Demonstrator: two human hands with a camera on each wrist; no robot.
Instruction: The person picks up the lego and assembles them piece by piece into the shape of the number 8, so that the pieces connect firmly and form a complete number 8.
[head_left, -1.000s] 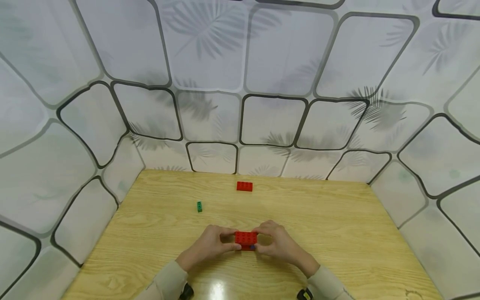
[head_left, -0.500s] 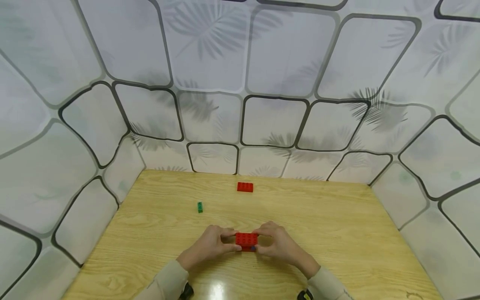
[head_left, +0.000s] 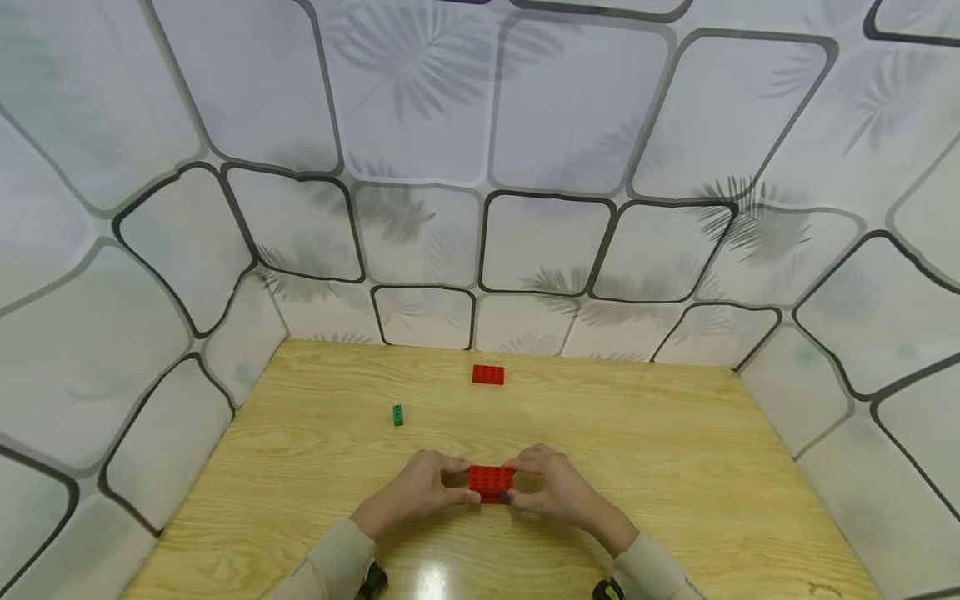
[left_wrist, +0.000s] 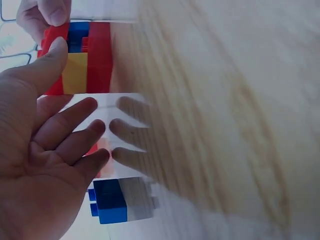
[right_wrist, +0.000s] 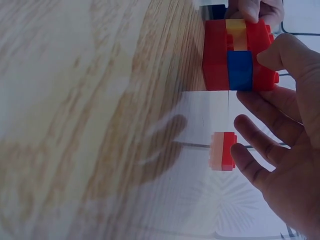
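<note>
On the wooden table (head_left: 637, 450), a toy-brick stack (head_left: 491, 483) stands between both hands. Its bottom layer is a red brick (left_wrist: 100, 65), and above that sit a yellow brick (left_wrist: 75, 73) and a blue brick (right_wrist: 240, 70) with a gap between them. A second red brick (head_left: 491, 477) forms the top, studs up. My left hand (head_left: 423, 487) pinches this top brick at its left end with thumb and forefinger, its other fingers spread. From the right end my right hand (head_left: 553, 483) pinches it likewise, the remaining fingers stretched out.
Farther back on the table lies another red brick (head_left: 488, 375). A small two-stud brick (head_left: 397, 415) rests to the left, green in the head view and blue in the left wrist view. Patterned white curtain walls (head_left: 551, 242) border the table's back and sides.
</note>
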